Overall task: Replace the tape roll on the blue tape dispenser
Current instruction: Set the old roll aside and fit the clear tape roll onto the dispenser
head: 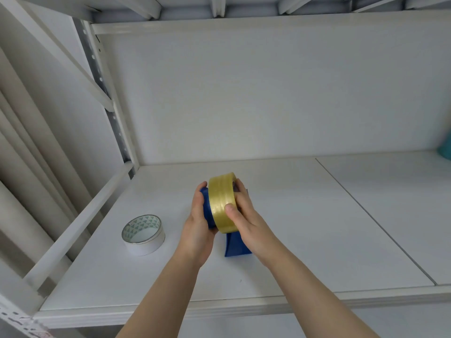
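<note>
The blue tape dispenser [235, 245] stands on the white shelf [292, 228], mostly hidden by my hands. My left hand [199, 228] grips its blue body from the left side. A yellowish clear tape roll [222, 201] stands on edge against the dispenser. My right hand [246, 220] holds that roll, thumb on its outer band and fingers behind it. I cannot tell whether the roll sits on the dispenser's hub. A white tape roll [143, 234] with a green triangle pattern inside its core lies flat on the shelf, left of my hands.
White metal shelving frames the space, with a slanted brace [78, 225] along the left and a back panel [268, 93] behind. A seam [371, 215] splits the shelf board on the right. A teal object [445, 147] peeks in at the far right edge.
</note>
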